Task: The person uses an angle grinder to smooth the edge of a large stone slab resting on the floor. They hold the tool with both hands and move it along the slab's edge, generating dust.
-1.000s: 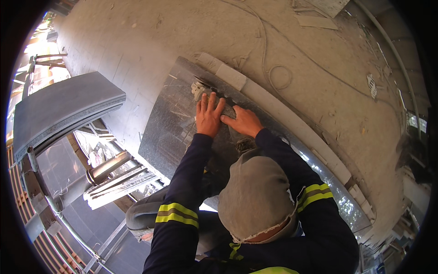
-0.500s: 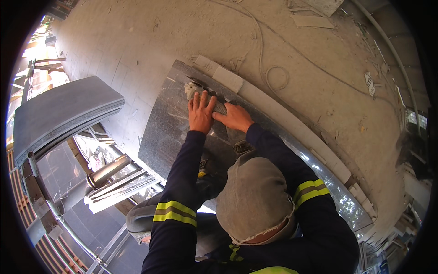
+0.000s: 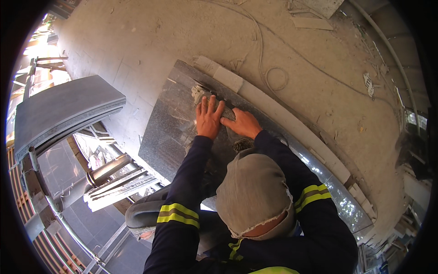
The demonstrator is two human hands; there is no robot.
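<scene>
On a dark polished stone slab [image 3: 159,132] lies a dust-covered power tool, by its shape an angle grinder [image 3: 198,94], with a thin dark disc at its far side along the slab's long edge. My left hand [image 3: 210,119] lies over its front part, fingers draped across it and pointing away from me. Just behind, my right hand [image 3: 245,124] is wrapped over the tool's body, thumb reaching toward my left hand. The undersides of both hands are hidden. Pale dust and scratches mark the slab around the tool.
Pale strips of stone [image 3: 283,114] run along the slab's far edge. Stacked grey slabs [image 3: 68,105] stand at left above metal pipes [image 3: 107,171]. A hose or cable [image 3: 262,50] loops over the dusty floor. A grey cloth cap [image 3: 253,194] covers part of the view.
Both hands and the grinder have shifted a little to the right and slightly toward me along the slab. The slab has stayed in place.
</scene>
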